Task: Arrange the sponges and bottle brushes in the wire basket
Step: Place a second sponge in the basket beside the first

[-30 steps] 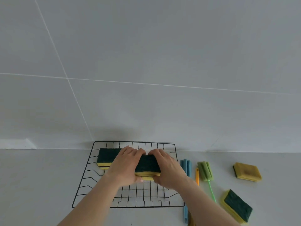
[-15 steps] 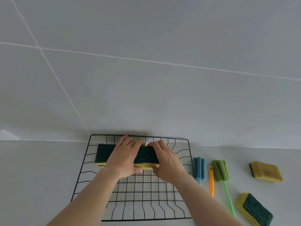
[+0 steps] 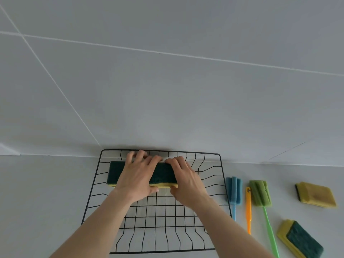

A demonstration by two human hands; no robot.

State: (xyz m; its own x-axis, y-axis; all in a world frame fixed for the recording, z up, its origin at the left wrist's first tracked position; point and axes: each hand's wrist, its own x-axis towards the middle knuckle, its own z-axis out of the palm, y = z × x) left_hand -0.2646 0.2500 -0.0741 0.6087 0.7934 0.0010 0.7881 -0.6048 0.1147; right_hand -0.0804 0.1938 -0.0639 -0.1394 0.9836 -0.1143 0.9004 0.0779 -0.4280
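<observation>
A black wire basket (image 3: pixel 89 198) stands against the wall. Along its back lie two green-topped yellow sponges end to end: the left sponge (image 3: pixel 114 173) and the right sponge (image 3: pixel 162 176). My left hand (image 3: pixel 137 180) lies over the place where they meet, fingers over the back edge and thumb at the front. My right hand (image 3: pixel 187 182) grips the right sponge's right end. To the right of the basket lie a blue bottle brush (image 3: pixel 233 189), an orange-handled brush (image 3: pixel 248 207), a green bottle brush (image 3: pixel 259 192), a yellow sponge (image 3: pixel 316 194) and a green-and-yellow sponge (image 3: pixel 302 239).
The grey counter (image 3: pixel 41 202) meets a pale tiled wall (image 3: pixel 167 90) right behind the basket. The front half of the basket floor holds nothing. The brushes lie close to the basket's right rim.
Both hands have carried the right sponge toward the back of the basket and set it in line with the left sponge. The view has drawn closer.
</observation>
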